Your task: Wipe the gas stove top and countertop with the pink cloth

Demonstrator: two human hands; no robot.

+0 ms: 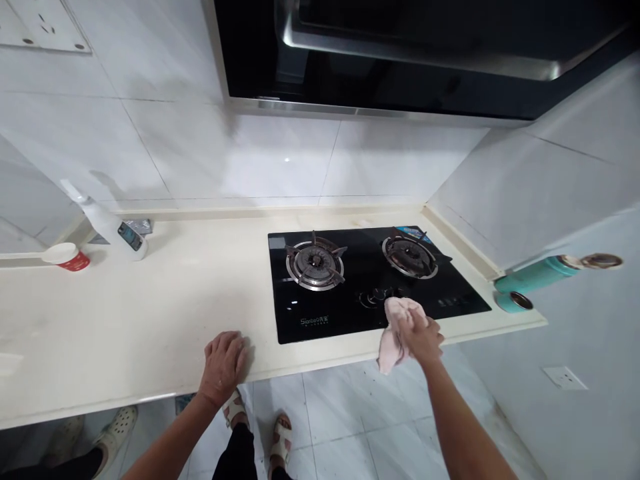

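My right hand (421,339) grips a pale pink cloth (393,343) at the front edge of the black gas stove (350,317), close to its knobs (376,296). Part of the cloth hangs down over the counter's edge. My left hand (223,363) rests palm down on the cream countertop (165,320), left of the stove, holding nothing. Two burners, a left one (316,263) and a right one (410,256), carry metal pan supports. What lies under the cloth is hidden.
A white spray bottle (113,230) and a red-and-white paper cup (66,256) stand at the left. On the right are a teal flask (537,273) and its lid (514,302). A range hood (380,113) overhangs the stove. Another person's shoe (117,430) shows below left.
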